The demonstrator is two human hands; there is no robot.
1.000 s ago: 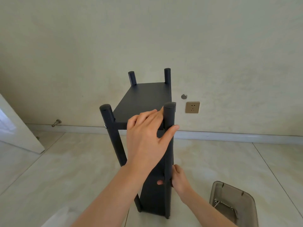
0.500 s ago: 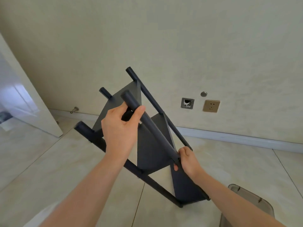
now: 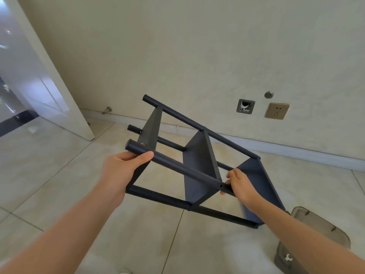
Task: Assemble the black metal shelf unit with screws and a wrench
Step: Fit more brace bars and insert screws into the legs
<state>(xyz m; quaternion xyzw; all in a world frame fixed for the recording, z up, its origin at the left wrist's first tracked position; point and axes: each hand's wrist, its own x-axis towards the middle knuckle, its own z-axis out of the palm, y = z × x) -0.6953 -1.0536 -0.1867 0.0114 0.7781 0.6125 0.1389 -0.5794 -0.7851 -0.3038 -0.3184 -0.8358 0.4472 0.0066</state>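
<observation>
Three flat panels and four round posts make up the black metal shelf unit (image 3: 199, 165), all of it matte and dark. In the head view it is tipped far over to the left, so the posts run on a slant from upper left to lower right and the panels stand nearly on edge. Its top end is up in the air in front of the person. Its foot end is low over the tiled floor (image 3: 59, 175), just beside a translucent plastic bin (image 3: 316, 230); whether the foot touches the tiles cannot be told.

The left hand (image 3: 122, 171) grips the nearest post (image 3: 177, 167) close to its capped top end, with fingers curled under and the thumb lying over the tube. The right hand (image 3: 240, 184) holds the same post further down, just past the middle panel. Its fingers are wrapped round the tube right beside a small screw hole (image 3: 221, 186).

Behind the unit are a pale wall, a brass-coloured socket (image 3: 277, 110), an open wall box (image 3: 245, 106), and a white door (image 3: 29, 76) at the left.
</observation>
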